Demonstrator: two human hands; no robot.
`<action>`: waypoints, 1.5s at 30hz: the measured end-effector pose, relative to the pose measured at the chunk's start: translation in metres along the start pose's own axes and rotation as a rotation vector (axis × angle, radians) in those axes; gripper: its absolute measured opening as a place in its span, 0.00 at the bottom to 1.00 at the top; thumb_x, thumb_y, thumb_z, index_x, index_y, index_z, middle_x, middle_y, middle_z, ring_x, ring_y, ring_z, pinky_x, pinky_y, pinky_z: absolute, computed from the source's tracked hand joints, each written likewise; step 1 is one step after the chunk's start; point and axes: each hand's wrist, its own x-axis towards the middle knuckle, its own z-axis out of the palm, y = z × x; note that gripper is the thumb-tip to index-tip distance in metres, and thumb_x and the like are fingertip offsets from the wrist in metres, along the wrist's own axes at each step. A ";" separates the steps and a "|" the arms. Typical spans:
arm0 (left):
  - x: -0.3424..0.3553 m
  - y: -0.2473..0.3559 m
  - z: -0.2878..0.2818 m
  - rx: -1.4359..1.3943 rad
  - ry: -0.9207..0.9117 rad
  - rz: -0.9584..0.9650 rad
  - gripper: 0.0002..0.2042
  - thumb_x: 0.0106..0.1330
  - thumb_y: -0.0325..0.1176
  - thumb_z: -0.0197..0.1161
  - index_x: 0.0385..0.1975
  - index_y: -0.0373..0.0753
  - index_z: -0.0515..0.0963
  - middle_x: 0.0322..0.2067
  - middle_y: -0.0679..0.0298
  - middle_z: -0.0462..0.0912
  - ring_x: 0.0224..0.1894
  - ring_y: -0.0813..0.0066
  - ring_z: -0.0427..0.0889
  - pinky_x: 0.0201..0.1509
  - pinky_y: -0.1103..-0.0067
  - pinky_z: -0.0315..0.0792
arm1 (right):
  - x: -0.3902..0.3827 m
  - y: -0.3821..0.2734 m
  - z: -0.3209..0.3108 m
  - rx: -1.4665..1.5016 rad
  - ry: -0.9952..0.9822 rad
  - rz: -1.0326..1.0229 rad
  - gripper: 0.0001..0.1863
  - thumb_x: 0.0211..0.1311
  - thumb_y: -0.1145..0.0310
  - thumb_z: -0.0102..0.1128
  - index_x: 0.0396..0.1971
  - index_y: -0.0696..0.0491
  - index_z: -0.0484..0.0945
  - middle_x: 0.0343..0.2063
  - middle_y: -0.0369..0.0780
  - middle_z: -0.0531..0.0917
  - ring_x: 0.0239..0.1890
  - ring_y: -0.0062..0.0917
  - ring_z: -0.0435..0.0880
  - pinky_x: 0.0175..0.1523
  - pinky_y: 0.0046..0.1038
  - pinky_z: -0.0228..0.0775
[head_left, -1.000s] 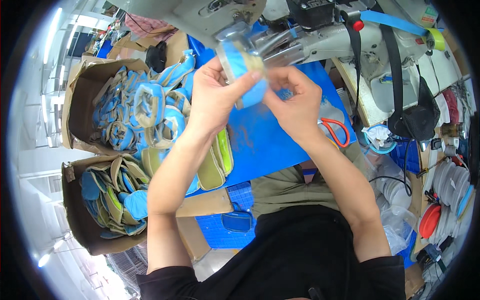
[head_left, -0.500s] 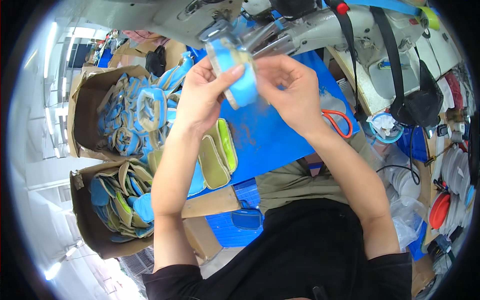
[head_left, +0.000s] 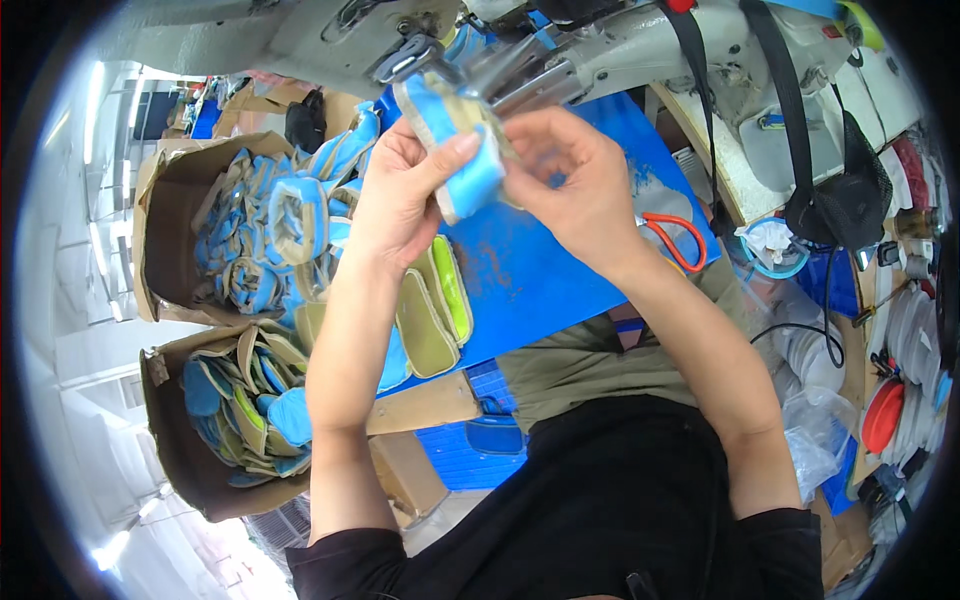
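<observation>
My left hand (head_left: 405, 185) grips a blue and beige padded fabric piece (head_left: 468, 178), thumb pressed on its face, just below the sewing machine's metal attachments (head_left: 522, 78). My right hand (head_left: 572, 185) has curled fingers at the piece's right edge, pinching it; the fingertips are blurred. Beneath my hands is a blue work surface (head_left: 530, 290). Orange-handled scissors (head_left: 685, 240) lie to the right of my right wrist. Olive, lime and blue flat padded pieces (head_left: 428, 330) lie to the right of my left forearm.
A cardboard box of blue and beige pieces (head_left: 165, 210) stands left, above another box of flat pieces (head_left: 170, 420). The machine's grey body (head_left: 250, 35) spans the top. Black straps (head_left: 775, 90) and a mesh pouch (head_left: 850, 200) hang right, over stacked spools (head_left: 900, 390).
Both hands and the fabric piece sit slightly higher and further left in the picture than a second ago, the piece shifting its angle a little. The surroundings have also shifted in view.
</observation>
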 end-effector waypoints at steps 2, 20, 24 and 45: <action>-0.003 -0.001 0.009 0.046 0.058 0.053 0.12 0.65 0.25 0.72 0.46 0.35 0.81 0.41 0.61 0.88 0.42 0.76 0.88 0.47 0.77 0.83 | 0.001 -0.002 0.000 0.012 -0.003 0.012 0.13 0.56 0.77 0.71 0.42 0.57 0.84 0.34 0.37 0.86 0.36 0.17 0.84 0.33 0.20 0.74; 0.002 0.010 0.019 0.047 0.063 0.010 0.13 0.63 0.30 0.74 0.45 0.35 0.80 0.39 0.64 0.87 0.39 0.79 0.86 0.44 0.79 0.81 | 0.006 -0.028 -0.004 0.168 -0.097 0.204 0.13 0.65 0.83 0.64 0.48 0.63 0.81 0.39 0.38 0.88 0.40 0.16 0.85 0.48 0.20 0.78; 0.000 0.012 0.018 0.006 0.091 -0.036 0.14 0.66 0.31 0.72 0.48 0.36 0.80 0.42 0.64 0.87 0.41 0.80 0.86 0.47 0.78 0.81 | 0.012 -0.038 -0.007 0.241 -0.115 0.279 0.14 0.64 0.82 0.65 0.50 0.63 0.81 0.40 0.39 0.88 0.40 0.17 0.86 0.48 0.20 0.79; -0.025 -0.004 0.030 -0.223 0.144 -0.115 0.12 0.71 0.33 0.68 0.50 0.37 0.80 0.42 0.64 0.88 0.41 0.79 0.87 0.47 0.77 0.82 | -0.012 -0.042 -0.022 0.027 -0.196 0.175 0.14 0.59 0.75 0.72 0.45 0.58 0.84 0.30 0.35 0.86 0.32 0.15 0.83 0.37 0.22 0.76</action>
